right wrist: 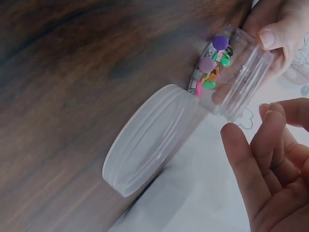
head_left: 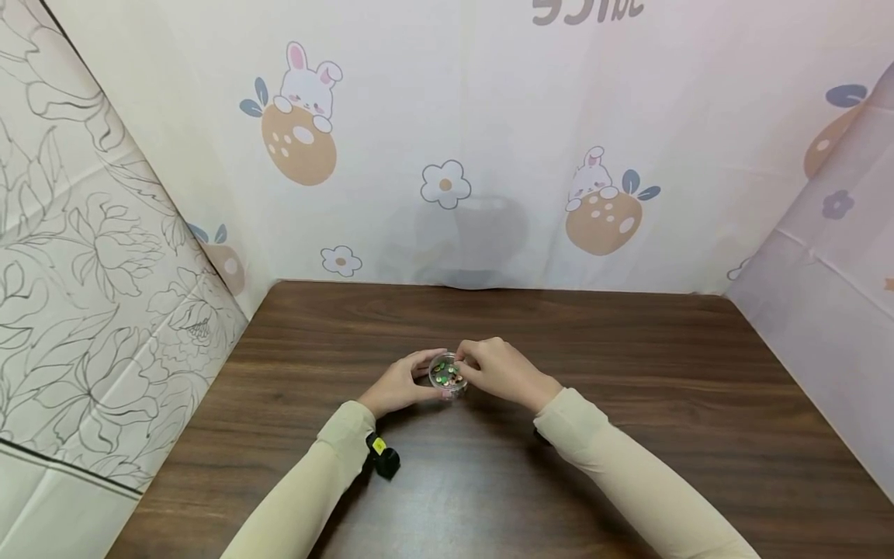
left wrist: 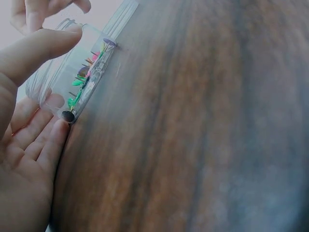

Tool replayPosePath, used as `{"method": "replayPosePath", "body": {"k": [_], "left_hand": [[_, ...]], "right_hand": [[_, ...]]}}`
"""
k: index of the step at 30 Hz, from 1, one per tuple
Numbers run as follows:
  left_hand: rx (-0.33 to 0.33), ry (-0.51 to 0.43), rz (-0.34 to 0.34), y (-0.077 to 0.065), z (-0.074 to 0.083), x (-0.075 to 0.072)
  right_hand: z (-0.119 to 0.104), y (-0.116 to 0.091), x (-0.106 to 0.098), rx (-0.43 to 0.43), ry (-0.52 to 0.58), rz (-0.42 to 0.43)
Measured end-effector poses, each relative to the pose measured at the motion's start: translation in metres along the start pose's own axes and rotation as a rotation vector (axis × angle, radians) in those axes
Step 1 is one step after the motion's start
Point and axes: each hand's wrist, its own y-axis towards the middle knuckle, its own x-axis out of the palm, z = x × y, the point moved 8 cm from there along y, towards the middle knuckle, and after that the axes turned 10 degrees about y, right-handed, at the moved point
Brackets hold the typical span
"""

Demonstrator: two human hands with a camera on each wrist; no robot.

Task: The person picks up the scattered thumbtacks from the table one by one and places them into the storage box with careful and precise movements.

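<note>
A clear round plastic jar (head_left: pixel 438 360) stands on the wooden table, its top uncovered. Several thumbtacks (right wrist: pixel 207 65) with green, purple, pink and orange heads lie across its bottom. My left hand (head_left: pixel 403 385) holds the jar from the side, thumb (left wrist: pixel 53 46) on the near wall and fingers around the other side. Over the jar's mouth is my right hand (head_left: pixel 503 371), with loosely bent fingers (right wrist: pixel 236 145). No tack shows between them. A translucent screw lid (right wrist: pixel 149 140) lies beside the jar, under the right hand; that hand hides it in the head view.
The dark wooden table (head_left: pixel 628 349) meets a printed cloth backdrop (head_left: pixel 391 101) at its back edge. A flower-patterned panel (head_left: pixel 105 256) borders the left side. A black wrist device (head_left: pixel 382 456) with a yellow label sits below the left cuff.
</note>
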Motion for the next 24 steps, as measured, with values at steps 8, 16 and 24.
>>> {"method": "replayPosePath", "body": {"k": [8,16,24], "left_hand": [[-0.003,0.012,0.027,0.01,-0.026,0.006],[-0.012,0.033,0.043,0.012,-0.035,0.006],[0.002,0.044,0.059,0.009,-0.026,0.004]], "right_hand": [[0.0,-0.012,-0.009,-0.024,0.002,0.052],[0.0,-0.022,-0.012,-0.045,0.018,0.066],[-0.002,-0.027,-0.011,-0.047,-0.005,0.069]]}}
